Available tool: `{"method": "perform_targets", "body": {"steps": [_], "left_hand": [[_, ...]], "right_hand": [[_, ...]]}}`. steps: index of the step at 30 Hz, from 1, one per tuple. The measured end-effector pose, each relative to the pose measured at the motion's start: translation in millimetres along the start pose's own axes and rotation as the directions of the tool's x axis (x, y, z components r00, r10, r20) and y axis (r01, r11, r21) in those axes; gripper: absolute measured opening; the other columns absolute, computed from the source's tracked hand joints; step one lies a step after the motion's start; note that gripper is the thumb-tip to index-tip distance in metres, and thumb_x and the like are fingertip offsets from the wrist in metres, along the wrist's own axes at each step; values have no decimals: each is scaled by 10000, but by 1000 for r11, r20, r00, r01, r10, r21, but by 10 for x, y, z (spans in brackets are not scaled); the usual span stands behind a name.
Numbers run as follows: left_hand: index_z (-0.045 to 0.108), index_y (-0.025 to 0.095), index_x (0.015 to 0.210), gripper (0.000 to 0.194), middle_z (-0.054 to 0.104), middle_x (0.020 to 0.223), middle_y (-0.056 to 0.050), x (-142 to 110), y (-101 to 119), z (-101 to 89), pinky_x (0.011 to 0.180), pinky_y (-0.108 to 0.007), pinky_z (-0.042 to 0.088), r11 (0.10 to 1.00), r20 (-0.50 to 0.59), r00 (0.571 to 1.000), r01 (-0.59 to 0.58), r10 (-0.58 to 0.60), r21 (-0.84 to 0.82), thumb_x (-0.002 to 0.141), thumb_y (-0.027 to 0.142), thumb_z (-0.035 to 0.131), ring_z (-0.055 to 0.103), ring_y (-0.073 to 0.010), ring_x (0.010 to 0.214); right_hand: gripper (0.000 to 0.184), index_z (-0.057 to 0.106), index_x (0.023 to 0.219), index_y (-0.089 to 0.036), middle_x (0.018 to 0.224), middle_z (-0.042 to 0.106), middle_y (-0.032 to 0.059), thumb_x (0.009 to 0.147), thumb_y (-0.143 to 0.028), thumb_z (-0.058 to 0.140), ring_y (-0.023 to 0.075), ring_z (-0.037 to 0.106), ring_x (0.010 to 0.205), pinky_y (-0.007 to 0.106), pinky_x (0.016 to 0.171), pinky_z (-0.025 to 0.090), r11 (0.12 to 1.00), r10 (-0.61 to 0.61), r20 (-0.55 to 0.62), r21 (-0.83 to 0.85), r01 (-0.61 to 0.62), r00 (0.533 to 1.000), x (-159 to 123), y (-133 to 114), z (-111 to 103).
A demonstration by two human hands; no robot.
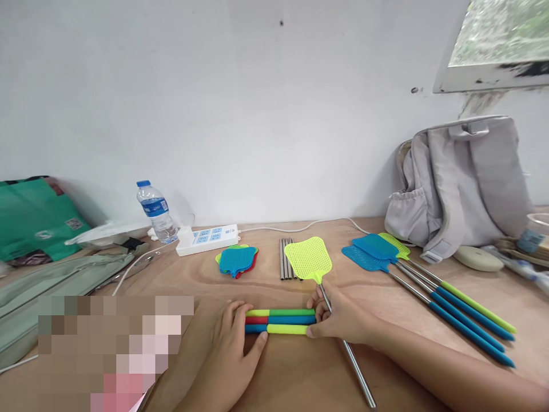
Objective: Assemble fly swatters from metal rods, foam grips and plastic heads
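My left hand (234, 337) and my right hand (338, 317) press from both ends on a small bundle of coloured foam handle grips (281, 320), green, red, blue and yellow, lying on the wooden table (206, 286). The fingers of each hand curl against the bundle's ends. Under my right hand runs the metal rod of a yellow fly swatter (309, 258), its head lying just beyond the bundle.
Loose swatter heads (238, 260) and bare metal rods (286, 257) lie behind the bundle. Three finished swatters (429, 286) lie at right by a grey backpack (463, 183). A power strip (208, 237), water bottle (156, 212) and green bags (34, 217) stand at left.
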State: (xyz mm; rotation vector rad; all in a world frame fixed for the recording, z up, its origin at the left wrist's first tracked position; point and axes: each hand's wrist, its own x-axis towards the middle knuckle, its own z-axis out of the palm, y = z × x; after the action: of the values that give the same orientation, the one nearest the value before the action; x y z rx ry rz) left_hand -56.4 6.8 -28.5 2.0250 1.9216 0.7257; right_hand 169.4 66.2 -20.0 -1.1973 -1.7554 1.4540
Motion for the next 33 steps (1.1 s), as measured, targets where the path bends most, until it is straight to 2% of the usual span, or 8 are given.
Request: {"method": "perform_targets", "body": {"steps": [7, 11, 19, 25, 29, 33], "left_hand": [[458, 199, 1100, 370, 403, 1217, -106, -17, -1, 19, 996, -492, 306, 1000, -6, 1000, -6, 6, 16, 773, 367, 417, 344, -267, 1213], [459, 201, 1108, 380, 405, 1223, -107, -33, -20, 41, 1001, -499, 300, 1000, -13, 1000, -8, 8, 21, 774, 374, 410, 315, -273, 1238], [480, 212, 1090, 368, 424, 1201, -94, -26, -31, 32, 984, -495, 325, 1000, -39, 999, -9, 9, -2, 755, 359, 441, 342, -274, 1218], [481, 207, 1087, 372, 411, 1205, -94, -23, -28, 35, 978, -489, 327, 1000, -32, 999, 4, -3, 9, 744, 349, 450, 365, -269, 1190], [497, 216, 1063, 354, 438, 1173, -88, -19, -33, 28, 950, -492, 354, 1000, -63, 998, -16, 17, 15, 733, 340, 469, 402, -274, 1156], [487, 209, 1076, 366, 426, 1182, -93, -23, -21, 13, 960, -489, 343, 1000, -40, 999, 3, -2, 19, 738, 347, 457, 391, -271, 1165]], "right_hand": [[515, 287, 741, -216, 858, 523, -19, 494, -186, 738, 60, 503, 561, 195, 446, 377, 998, 17, -7, -53, -18, 1000, 26, 42, -37], [514, 277, 744, -219, 823, 523, -25, 505, -198, 732, 64, 521, 495, 206, 404, 386, 997, 71, 31, -4, -71, 997, 32, 47, -40], [475, 297, 745, -210, 713, 509, -63, 520, -162, 712, 60, 519, 445, 199, 396, 368, 999, 43, 63, 27, -45, 997, 41, 29, -41], [493, 273, 725, -217, 820, 512, -43, 512, -140, 710, 44, 518, 470, 210, 431, 397, 998, 5, 48, 60, -8, 999, 27, 22, -8], [511, 261, 724, -223, 829, 506, -43, 515, -150, 721, 48, 522, 486, 214, 443, 402, 997, 2, 51, 76, -6, 999, 19, 25, 14], [516, 267, 728, -221, 830, 497, -45, 517, -168, 735, 50, 527, 504, 215, 453, 404, 996, -3, 46, 84, -1, 999, 13, 26, 19]]}}
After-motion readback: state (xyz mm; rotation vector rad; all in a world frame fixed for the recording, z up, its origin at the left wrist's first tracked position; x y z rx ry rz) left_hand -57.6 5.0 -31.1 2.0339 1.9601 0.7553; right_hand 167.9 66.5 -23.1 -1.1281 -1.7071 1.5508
